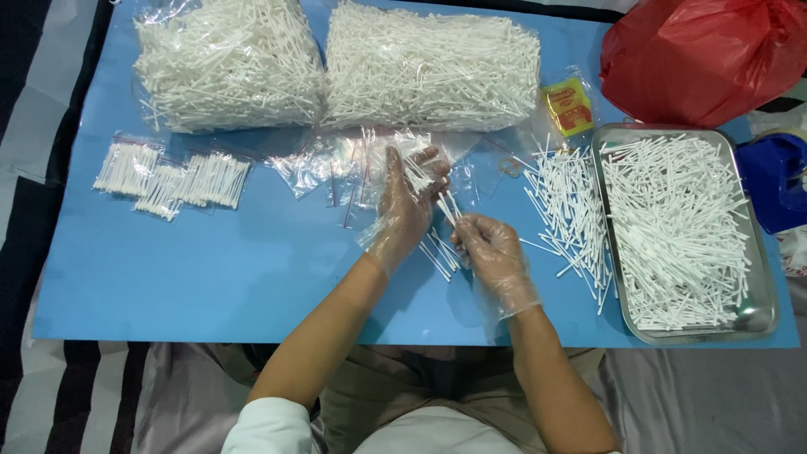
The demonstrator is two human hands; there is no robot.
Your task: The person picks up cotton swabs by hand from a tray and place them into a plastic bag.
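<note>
My left hand (pixel 409 200) wears a clear plastic glove and holds a small bunch of white cotton swabs (pixel 418 174) over the blue mat (pixel 218 269). My right hand (pixel 493 252), also gloved, pinches a few swabs (pixel 448 208) that reach up to the left hand's fingers. More loose swabs (pixel 440 250) lie on the mat just below and between both hands. Empty small clear bags (pixel 345 164) lie beyond the left hand.
Two big clear bags of swabs (pixel 231 63) (pixel 433 67) sit at the back. Three small filled packets (pixel 172 178) lie at left. A metal tray (pixel 761 311) of swabs stands at right, with a loose swab pile (pixel 567 210) beside it. A red bag (pixel 706 55) sits at the far right.
</note>
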